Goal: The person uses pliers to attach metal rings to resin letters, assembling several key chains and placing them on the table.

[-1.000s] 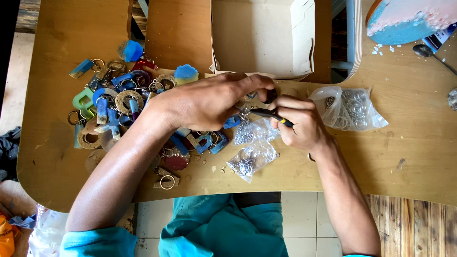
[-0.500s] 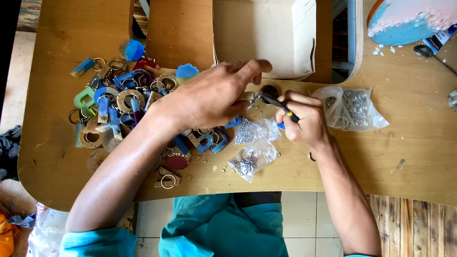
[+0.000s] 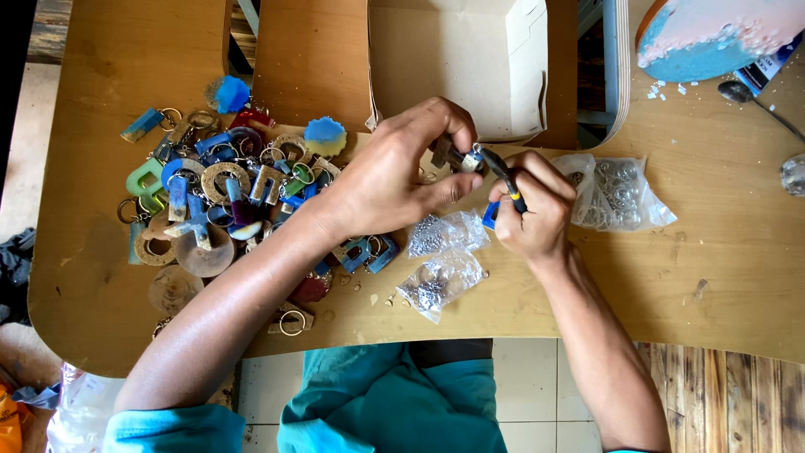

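Over the wooden desk (image 3: 721,277), head view: left hand (image 3: 394,180) pinches a small keychain piece (image 3: 449,155) between thumb and fingertips, grip pressed tight. Right hand (image 3: 532,210) clasps pliers (image 3: 501,174), tips touching the piece. Keychain pile (image 3: 226,193) lies left; clear bags (image 3: 440,260) just beneath both hands.

left hand (image 3: 390,184): fingers pinched | right hand (image 3: 530,210): fisted, closed grip
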